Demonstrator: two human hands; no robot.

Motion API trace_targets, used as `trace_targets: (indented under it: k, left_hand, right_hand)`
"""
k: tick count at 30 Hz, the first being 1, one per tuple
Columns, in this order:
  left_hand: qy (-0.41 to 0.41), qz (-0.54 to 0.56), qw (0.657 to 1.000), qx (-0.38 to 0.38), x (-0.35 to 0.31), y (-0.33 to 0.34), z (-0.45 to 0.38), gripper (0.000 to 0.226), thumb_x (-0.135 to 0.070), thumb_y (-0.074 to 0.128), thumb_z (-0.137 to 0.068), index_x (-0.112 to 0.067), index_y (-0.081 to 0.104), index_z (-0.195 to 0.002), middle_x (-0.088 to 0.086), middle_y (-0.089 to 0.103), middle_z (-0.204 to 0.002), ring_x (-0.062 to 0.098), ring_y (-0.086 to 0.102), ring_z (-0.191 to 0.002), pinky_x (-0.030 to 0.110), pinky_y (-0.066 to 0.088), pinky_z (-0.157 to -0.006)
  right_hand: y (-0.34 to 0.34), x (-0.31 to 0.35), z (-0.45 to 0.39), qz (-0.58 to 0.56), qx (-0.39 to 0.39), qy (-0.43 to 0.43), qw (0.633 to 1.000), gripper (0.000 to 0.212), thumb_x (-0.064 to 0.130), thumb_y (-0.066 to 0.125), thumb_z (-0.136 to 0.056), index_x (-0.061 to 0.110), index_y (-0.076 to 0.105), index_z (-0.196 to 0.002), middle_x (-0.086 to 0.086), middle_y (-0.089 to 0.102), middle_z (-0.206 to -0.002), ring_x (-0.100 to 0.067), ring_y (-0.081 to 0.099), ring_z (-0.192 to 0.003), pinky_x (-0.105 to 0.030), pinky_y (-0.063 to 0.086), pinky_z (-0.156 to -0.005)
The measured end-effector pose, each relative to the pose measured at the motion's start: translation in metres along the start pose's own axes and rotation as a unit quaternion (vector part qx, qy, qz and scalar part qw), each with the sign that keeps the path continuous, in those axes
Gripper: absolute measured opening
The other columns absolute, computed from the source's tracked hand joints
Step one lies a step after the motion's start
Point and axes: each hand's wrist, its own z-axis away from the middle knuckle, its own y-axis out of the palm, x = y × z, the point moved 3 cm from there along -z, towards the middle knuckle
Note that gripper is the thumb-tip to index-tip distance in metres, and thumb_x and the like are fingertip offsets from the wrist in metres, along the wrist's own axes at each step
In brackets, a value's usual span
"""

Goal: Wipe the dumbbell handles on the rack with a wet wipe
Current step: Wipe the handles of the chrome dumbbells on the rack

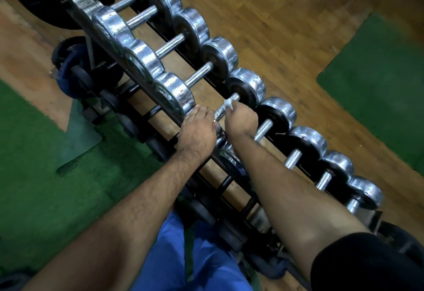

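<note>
We log 2 bare forearms, both with visible hair. The left hand (197,127) and the right hand (241,118) carry no gloves, rings or watch. A black short fabric sleeve (367,265) covers the right upper arm. Bright blue cloth trousers (195,258) cover the legs.

Chrome dumbbells (202,77) lie side by side along the slanted rack (165,116); a crumpled white wipe (229,103) wraps one knurled handle (223,108)
</note>
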Motion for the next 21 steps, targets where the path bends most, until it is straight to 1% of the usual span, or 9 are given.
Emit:
trace_targets:
  k: [2,3,5,8,10,13,16,19,21]
  left_hand:
    - [0.000,0.002,1.000,-0.001,-0.001,-0.001,0.000,0.044,-0.026,0.042,-0.100,-0.011,0.045,-0.141,0.006,0.046,-0.147,0.024,0.031,-0.144,0.039,0.025,-0.120]
    - [-0.001,0.001,1.000,-0.002,-0.001,-0.001,0.000,0.044,-0.026,0.041,-0.100,-0.011,0.045,-0.142,0.006,0.046,-0.147,0.024,0.031,-0.144,0.039,0.024,-0.120]
    - [-0.004,-0.003,1.000,-0.006,-0.002,-0.001,0.001,0.044,-0.027,0.040,-0.101,-0.011,0.045,-0.142,0.006,0.045,-0.148,0.023,0.030,-0.144,0.039,0.023,-0.120]
    - [-0.010,-0.006,1.000,-0.005,-0.003,-0.001,0.002,0.044,-0.028,0.039,-0.102,-0.012,0.044,-0.142,0.005,0.044,-0.148,0.023,0.029,-0.145,0.039,0.023,-0.120]
    - [-0.010,-0.008,1.000,0.001,-0.002,0.000,0.001,0.045,-0.028,0.039,-0.101,-0.012,0.044,-0.143,0.005,0.044,-0.147,0.023,0.029,-0.144,0.040,0.024,-0.120]
    - [-0.013,-0.008,1.000,0.002,-0.003,-0.001,0.000,0.045,-0.028,0.040,-0.102,-0.012,0.044,-0.143,0.005,0.044,-0.148,0.023,0.029,-0.144,0.040,0.025,-0.120]
    - [-0.021,-0.008,1.000,0.002,-0.003,0.001,0.000,0.045,-0.028,0.040,-0.102,-0.010,0.044,-0.143,0.006,0.044,-0.148,0.024,0.029,-0.145,0.040,0.025,-0.120]
    - [-0.027,-0.002,1.000,0.000,-0.004,0.001,0.000,0.046,-0.027,0.041,-0.101,-0.010,0.044,-0.143,0.007,0.044,-0.148,0.024,0.030,-0.144,0.040,0.025,-0.119]
    - [-0.030,0.005,1.000,0.000,-0.006,0.000,0.000,0.045,-0.026,0.042,-0.101,-0.010,0.045,-0.142,0.007,0.044,-0.148,0.024,0.029,-0.144,0.040,0.024,-0.120]
  right_hand:
    - [0.005,-0.010,-0.006,0.084,-0.008,-0.084,0.993,0.030,0.033,0.049,-0.099,0.015,0.064,-0.119,-0.003,0.068,-0.120,-0.027,0.051,-0.130,-0.042,0.041,-0.096]
    - [0.007,-0.016,-0.008,0.112,-0.007,-0.114,0.987,0.035,0.033,0.048,-0.100,0.016,0.060,-0.128,-0.001,0.064,-0.130,-0.026,0.046,-0.135,-0.044,0.039,-0.100]
    - [0.004,-0.024,-0.009,0.115,-0.024,-0.164,0.980,0.039,0.031,0.050,-0.099,0.019,0.057,-0.135,0.004,0.058,-0.139,-0.027,0.049,-0.130,-0.043,0.041,-0.098]
    - [-0.002,-0.015,-0.009,0.081,-0.061,-0.226,0.969,0.036,0.029,0.058,-0.094,0.027,0.060,-0.130,0.003,0.061,-0.126,-0.026,0.054,-0.104,-0.041,0.045,-0.084]
    - [-0.003,-0.005,-0.013,0.094,-0.028,-0.251,0.963,0.033,0.031,0.056,-0.095,0.031,0.060,-0.128,0.000,0.058,-0.118,-0.025,0.052,-0.101,-0.040,0.043,-0.083]
    - [-0.004,-0.003,-0.022,0.167,0.026,-0.287,0.943,0.043,0.023,0.049,-0.095,0.030,0.052,-0.137,0.001,0.057,-0.122,-0.025,0.050,-0.106,-0.041,0.039,-0.088]
    - [-0.011,-0.004,-0.026,0.190,0.026,-0.309,0.931,0.059,0.013,0.051,-0.091,0.029,0.042,-0.146,0.005,0.061,-0.125,-0.026,0.051,-0.111,-0.042,0.037,-0.094]
    - [-0.010,-0.004,-0.027,0.161,0.039,-0.320,0.933,0.051,0.012,0.053,-0.091,0.033,0.051,-0.137,0.009,0.068,-0.120,-0.023,0.050,-0.121,-0.043,0.032,-0.100]
    - [-0.004,-0.003,-0.026,0.145,0.074,-0.329,0.930,0.045,0.012,0.053,-0.092,0.035,0.057,-0.130,0.010,0.068,-0.120,-0.021,0.047,-0.128,-0.044,0.028,-0.105]
